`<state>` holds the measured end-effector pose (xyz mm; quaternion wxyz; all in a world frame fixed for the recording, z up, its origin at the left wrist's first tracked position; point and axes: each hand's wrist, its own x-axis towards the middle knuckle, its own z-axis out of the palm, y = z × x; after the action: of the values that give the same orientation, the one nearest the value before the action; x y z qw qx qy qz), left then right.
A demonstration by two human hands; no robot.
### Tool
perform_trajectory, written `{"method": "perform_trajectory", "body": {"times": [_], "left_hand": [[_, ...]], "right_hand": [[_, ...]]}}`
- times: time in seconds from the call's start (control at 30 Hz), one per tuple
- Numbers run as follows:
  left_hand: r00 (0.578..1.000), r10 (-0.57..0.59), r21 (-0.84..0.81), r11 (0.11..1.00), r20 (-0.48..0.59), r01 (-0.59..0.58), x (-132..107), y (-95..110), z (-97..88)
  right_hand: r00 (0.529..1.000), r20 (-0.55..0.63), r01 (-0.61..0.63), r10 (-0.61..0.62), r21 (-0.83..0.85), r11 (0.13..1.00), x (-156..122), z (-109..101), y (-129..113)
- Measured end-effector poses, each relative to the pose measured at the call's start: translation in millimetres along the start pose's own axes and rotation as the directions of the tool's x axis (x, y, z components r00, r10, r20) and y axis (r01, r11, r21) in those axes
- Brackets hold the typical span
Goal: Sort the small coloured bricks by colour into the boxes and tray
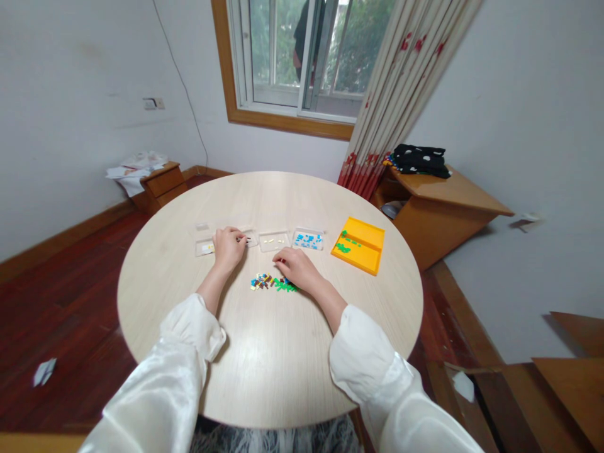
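Observation:
My left hand [229,247] reaches over a clear plastic tray [252,238] with a few dark pieces in it. Its fingers are pinched together at the tray; whatever may be between them is too small to name. Above the loose pile of small coloured building bricks [262,281] is my right hand [296,267], its fingers curled and closed, their contents unclear. Green bricks [285,285] lie partly under that hand. Between the hands, a second clear tray [268,248] holds a few pale pieces.
A clear tray of blue pieces [308,240] and an open yellow case [372,255] with green bricks stand to the right. Another clear tray [204,248] with white and yellow pieces is at the left. All rest on a round table [264,365].

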<state>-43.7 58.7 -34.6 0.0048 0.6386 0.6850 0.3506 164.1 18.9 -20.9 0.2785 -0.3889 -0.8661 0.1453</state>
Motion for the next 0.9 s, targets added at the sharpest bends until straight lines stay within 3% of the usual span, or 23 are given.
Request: {"method": "perform_trajectory", "body": {"times": [0.47, 0.9], "left_hand": [[0.996, -0.001, -0.006, 1.0, -0.089, 0.0, -6.4, 0.7, -5.0], [0.994, 0.04, -0.055, 0.997, -0.101, -0.046, -15.0, 8.6, -11.5]], "right_hand": [[1.0, 0.004, -0.008, 0.008, -0.002, 1.0, -1.7, 1.0, 0.4], [0.976, 0.166, 0.121, -0.138, 0.108, 0.987, -6.6, -8.4, -20.9]]}}
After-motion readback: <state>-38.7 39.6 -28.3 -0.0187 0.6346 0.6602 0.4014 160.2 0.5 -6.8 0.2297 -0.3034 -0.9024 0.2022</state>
